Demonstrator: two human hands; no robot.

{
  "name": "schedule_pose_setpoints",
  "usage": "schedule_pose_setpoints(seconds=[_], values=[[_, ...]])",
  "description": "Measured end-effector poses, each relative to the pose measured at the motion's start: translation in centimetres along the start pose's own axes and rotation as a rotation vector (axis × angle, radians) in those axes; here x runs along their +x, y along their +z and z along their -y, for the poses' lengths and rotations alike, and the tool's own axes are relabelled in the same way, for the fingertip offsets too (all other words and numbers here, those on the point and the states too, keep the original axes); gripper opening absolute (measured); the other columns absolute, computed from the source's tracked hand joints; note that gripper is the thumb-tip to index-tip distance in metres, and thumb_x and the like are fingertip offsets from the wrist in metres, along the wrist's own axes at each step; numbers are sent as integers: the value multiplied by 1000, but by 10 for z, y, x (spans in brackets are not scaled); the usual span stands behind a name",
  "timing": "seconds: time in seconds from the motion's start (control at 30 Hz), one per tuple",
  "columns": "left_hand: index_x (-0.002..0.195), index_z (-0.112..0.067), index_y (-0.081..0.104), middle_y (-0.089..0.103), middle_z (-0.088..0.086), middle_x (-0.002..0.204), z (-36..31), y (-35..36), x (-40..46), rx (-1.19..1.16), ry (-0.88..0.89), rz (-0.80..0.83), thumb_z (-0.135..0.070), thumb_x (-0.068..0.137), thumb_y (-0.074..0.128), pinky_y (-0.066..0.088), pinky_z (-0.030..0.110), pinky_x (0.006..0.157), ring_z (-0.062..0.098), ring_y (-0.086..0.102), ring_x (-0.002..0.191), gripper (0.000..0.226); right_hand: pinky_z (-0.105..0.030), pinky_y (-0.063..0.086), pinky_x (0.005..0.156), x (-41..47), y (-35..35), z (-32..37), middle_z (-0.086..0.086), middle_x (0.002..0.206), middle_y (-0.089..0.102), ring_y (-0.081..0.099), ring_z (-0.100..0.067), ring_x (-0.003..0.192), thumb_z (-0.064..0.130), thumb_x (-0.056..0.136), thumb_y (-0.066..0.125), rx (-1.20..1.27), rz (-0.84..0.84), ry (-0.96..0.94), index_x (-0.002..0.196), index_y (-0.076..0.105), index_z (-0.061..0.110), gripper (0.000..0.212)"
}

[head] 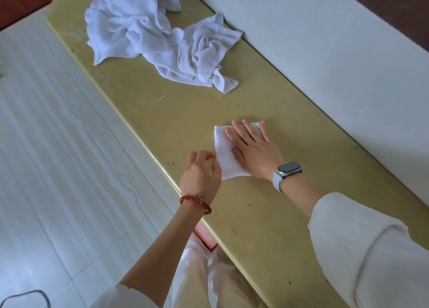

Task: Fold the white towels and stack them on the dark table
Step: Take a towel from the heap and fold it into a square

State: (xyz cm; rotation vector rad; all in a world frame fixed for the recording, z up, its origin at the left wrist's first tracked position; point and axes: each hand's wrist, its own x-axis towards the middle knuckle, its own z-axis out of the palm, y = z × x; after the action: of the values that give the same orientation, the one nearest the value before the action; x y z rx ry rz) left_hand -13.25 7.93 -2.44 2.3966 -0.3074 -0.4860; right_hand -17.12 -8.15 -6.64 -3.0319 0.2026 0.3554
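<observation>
A small folded white towel (226, 155) lies flat on the yellow-green table (267, 214), near its left edge. My right hand (254, 148), with a watch on the wrist, rests flat on top of it, fingers spread. My left hand (200, 174), with a red bead bracelet, hovers at the towel's near left corner with fingers curled; it may touch the edge, but no grip shows. A heap of crumpled white towels (162, 36) lies farther along the table.
A white wall (336, 52) runs along the table's right side. Pale tiled floor (58, 145) lies to the left. A pink box (205, 238) sits under the table edge near my legs. A dark cable (27, 296) lies on the floor at bottom left.
</observation>
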Motion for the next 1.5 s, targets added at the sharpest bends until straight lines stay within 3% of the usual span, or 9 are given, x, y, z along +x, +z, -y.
schedule_pose_setpoints(seconds=[0.13, 0.27, 0.47, 0.7, 0.8, 0.9, 1.07, 1.2, 1.5], values=[[126, -12, 53, 48, 8, 136, 0, 12, 16, 268, 387, -46, -21, 87, 37, 41, 45, 89, 32, 42, 125, 43, -49, -4, 113, -1, 0, 0, -4, 155, 15, 9, -26, 143, 39, 87, -3, 34, -14, -9, 148, 13, 19, 66], [148, -21, 2, -1, -9, 156, 4, 21, 30, 594, 405, 209, -35, 97, 12, 6, 48, 113, 25, -12, 143, 54, -50, 4, 112, -2, 2, 0, -6, 152, 26, 20, -27, 141, 37, 93, 9, 8, -70, -10, 145, 24, 16, 59], [144, -14, 24, 31, -2, 150, 27, 23, 29, 733, 444, 202, -48, 92, 15, 25, 59, 105, 37, 28, 136, 63, -51, 14, 110, -6, 10, -5, -8, 147, 36, 31, -27, 137, 34, 94, 25, -37, -111, -58, 141, 33, 14, 52], [143, -22, -6, 2, -9, 155, 30, 28, 29, 707, 432, 165, -54, 88, 0, 1, 54, 112, 30, 5, 143, 63, -17, 27, 100, -52, -5, -19, -12, 135, 47, 39, -22, 128, 9, 92, 41, 632, -472, 438, 132, 45, 3, 41], [144, -19, 3, 10, -8, 155, 29, 27, 29, 704, 423, 163, -54, 90, 3, 9, 56, 111, 32, 14, 142, 64, -22, 39, 81, -70, -18, -18, 1, 97, 61, 56, -18, 97, 17, 93, 46, 1005, -315, 767, 117, 58, 9, 27], [143, -22, -5, -5, -12, 151, 31, 29, 30, 705, 428, 170, -56, 88, -2, 4, 55, 112, 31, 7, 143, 65, -25, 41, 76, -73, -23, -20, 4, 92, 62, 57, -15, 91, 30, 89, 55, 1114, -133, 814, 102, 64, 11, 24], [141, -24, -10, -13, -13, 148, 33, 30, 30, 689, 440, 143, -58, 84, -13, -1, 53, 112, 29, 2, 143, 67, -27, 39, 63, -74, -17, -9, 8, 74, 53, 51, -13, 71, 36, 84, 58, 871, -43, 728, 80, 58, 18, 18], [147, -20, 9, 8, -8, 154, 30, 29, 29, 686, 435, 126, -56, 89, 5, 9, 56, 112, 32, 14, 142, 69, -28, 36, 68, -80, -13, -5, 5, 83, 50, 50, -17, 81, 32, 85, 54, 578, -55, 677, 79, 56, 16, 17], [145, -16, 25, 18, 1, 154, 20, 25, 23, 570, 518, 95, -46, 91, 18, 11, 61, 108, 28, 15, 142, 62, -47, 41, 93, -64, -12, 2, -8, 140, 45, 47, -29, 124, 30, 88, 32, 287, -263, 396, 135, 42, 9, 52]])
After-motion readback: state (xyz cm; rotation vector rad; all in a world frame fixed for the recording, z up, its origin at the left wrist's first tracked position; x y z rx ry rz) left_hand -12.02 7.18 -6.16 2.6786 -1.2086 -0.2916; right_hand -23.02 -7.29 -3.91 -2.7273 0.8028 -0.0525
